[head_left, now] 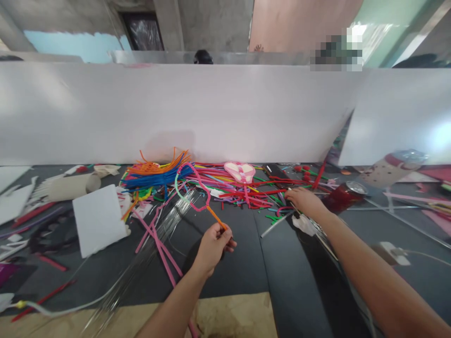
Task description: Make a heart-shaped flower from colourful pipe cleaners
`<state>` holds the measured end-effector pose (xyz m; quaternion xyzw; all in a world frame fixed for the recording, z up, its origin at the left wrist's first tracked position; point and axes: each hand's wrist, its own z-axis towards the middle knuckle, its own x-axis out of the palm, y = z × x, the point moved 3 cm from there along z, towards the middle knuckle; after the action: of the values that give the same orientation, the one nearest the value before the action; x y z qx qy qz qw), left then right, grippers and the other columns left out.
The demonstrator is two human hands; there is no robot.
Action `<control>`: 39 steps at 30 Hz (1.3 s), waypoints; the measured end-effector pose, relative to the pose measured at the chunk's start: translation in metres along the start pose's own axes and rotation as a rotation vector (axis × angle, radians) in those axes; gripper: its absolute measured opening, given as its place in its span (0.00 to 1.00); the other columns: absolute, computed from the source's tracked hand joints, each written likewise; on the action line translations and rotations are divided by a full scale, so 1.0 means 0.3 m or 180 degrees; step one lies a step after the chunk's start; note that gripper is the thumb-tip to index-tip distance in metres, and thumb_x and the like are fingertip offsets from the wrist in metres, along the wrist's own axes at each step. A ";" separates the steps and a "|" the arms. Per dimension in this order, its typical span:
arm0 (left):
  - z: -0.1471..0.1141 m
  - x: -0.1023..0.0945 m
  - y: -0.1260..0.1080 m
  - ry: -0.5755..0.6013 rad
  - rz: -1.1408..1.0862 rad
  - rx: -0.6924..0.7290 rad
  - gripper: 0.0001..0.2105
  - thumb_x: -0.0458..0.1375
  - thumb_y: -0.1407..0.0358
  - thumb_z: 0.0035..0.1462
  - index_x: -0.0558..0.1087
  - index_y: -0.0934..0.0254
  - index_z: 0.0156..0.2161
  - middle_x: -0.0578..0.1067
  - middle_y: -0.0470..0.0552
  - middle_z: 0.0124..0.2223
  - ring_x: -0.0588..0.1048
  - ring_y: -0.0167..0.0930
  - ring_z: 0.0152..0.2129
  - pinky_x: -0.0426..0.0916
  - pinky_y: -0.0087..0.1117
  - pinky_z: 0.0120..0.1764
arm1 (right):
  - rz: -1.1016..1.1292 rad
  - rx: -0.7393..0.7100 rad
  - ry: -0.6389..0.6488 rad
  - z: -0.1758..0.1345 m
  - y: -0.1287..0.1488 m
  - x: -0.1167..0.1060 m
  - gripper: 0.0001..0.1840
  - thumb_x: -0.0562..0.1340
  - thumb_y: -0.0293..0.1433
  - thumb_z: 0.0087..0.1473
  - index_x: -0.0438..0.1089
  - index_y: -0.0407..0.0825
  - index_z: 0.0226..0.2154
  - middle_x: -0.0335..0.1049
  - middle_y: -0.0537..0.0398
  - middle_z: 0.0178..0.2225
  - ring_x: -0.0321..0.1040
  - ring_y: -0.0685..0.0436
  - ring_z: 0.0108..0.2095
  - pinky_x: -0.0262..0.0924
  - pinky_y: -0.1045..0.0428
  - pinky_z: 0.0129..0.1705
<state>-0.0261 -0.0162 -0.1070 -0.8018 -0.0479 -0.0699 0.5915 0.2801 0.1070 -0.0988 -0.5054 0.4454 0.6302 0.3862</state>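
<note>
My left hand (pixel 213 246) is closed around the orange stem of a pipe-cleaner wand (pixel 216 218). The wand's loop is bent from pink and mint-green pipe cleaners and stands over the table. My right hand (pixel 306 203) reaches to the right end of the pile, fingers pinched together with a small pale tip showing at them; what it grips is too small to name. Beneath that hand lie a crumpled white piece (pixel 303 224) and some thin sticks. A pink-and-cream heart-shaped piece (pixel 240 172) on a pink stem rests on the pile between my hands.
Bundles of blue pipe cleaners (pixel 151 180) and orange ones lie at the back against a white partition (pixel 211 112). A white square card (pixel 100 220) and cardboard tube (pixel 73 187) are left. Clear thin strips (pixel 165 225) cross the table. A red can (pixel 343 197) stands right.
</note>
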 end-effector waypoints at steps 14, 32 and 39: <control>0.000 -0.009 0.005 0.0009 -0.0175 -0.0250 0.16 0.63 0.55 0.43 0.67 0.66 0.29 0.71 0.43 0.23 0.73 0.25 0.20 0.67 0.25 0.23 | 0.1760 -0.0216 -0.0764 -0.142 0.385 -0.056 0.10 0.53 0.33 0.57 0.68 0.51 0.35 0.72 0.51 0.33 0.69 0.44 0.35 0.63 0.50 0.37; -0.021 0.039 0.033 0.0308 -0.0263 -0.0810 0.17 0.66 0.57 0.40 0.67 0.67 0.28 0.72 0.43 0.21 0.72 0.23 0.16 0.68 0.23 0.21 | 0.1684 -0.1852 -0.0536 -0.245 0.576 0.043 0.13 0.50 0.24 0.60 0.69 0.48 0.34 0.71 0.51 0.31 0.60 0.46 0.32 0.58 0.50 0.37; -0.025 0.041 0.026 0.0346 -0.0322 -0.0911 0.17 0.67 0.59 0.40 0.68 0.68 0.30 0.73 0.44 0.20 0.73 0.23 0.16 0.69 0.23 0.23 | 0.1565 -0.1855 -0.0671 -0.248 0.580 0.039 0.13 0.49 0.25 0.60 0.69 0.46 0.32 0.70 0.51 0.30 0.60 0.47 0.32 0.58 0.50 0.36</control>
<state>-0.0133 -0.0258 -0.1101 -0.8695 -0.0457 -0.1490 0.4688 0.1367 -0.0164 -0.0876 -0.4046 0.3135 0.8523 0.1077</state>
